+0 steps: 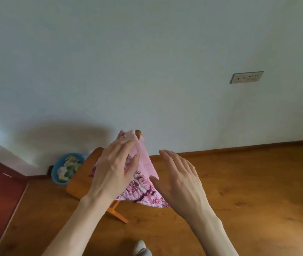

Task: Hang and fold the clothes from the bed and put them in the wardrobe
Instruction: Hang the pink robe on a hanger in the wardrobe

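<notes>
Pink floral garment (143, 187) at frame centre, draped over a wooden chair (81, 174), gripped by the left hand (115, 169); right hand (180, 180) hovers open beside. Blue basin (55, 172), lower left, holds crumpled cloth (69, 168). Wall socket (247, 77) upper right.

Left hand (115, 167) pinches pink floral garment (143, 183) over wooden stool (84, 174) – right hand (182, 180) beside, fingers straight

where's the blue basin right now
In the head view the blue basin sits on the wooden floor at lower left, against the wall, just left of the wooden stool and of the left hand.
</notes>
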Action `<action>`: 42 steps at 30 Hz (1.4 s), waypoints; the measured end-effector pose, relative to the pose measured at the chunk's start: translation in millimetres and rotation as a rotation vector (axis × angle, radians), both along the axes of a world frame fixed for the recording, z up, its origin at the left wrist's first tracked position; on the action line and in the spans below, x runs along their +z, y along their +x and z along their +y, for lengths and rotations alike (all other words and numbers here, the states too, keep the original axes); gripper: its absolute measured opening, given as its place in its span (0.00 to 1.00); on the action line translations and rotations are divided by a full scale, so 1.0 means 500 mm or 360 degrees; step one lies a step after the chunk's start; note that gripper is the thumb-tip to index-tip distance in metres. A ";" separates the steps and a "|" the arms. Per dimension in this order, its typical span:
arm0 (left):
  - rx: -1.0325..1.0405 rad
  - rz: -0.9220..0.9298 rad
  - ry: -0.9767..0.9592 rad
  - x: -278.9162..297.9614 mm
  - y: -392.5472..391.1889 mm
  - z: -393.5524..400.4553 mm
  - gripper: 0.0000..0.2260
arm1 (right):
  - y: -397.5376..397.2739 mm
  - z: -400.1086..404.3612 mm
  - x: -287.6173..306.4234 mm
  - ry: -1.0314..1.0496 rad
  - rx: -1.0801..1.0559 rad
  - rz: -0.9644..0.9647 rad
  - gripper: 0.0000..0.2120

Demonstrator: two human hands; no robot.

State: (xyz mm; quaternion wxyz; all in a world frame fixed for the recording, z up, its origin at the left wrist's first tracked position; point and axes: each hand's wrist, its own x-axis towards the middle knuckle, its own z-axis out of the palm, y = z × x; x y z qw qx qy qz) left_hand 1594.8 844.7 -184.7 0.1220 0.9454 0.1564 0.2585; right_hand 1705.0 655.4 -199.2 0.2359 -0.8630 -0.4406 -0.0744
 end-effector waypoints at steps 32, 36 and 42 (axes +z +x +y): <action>0.1582 0.0030 -0.0252 -0.239 0.102 -0.181 0.17 | 0.292 0.183 -0.128 -0.0491 0.1258 0.0162 0.31; 0.1770 0.0063 -0.0408 -0.272 0.144 -0.197 0.16 | 0.309 0.207 -0.180 -0.0743 0.1438 0.0218 0.28; 0.2156 0.0323 -0.0768 -0.336 0.229 -0.188 0.23 | 0.312 0.250 -0.249 -0.0775 0.1475 0.0616 0.18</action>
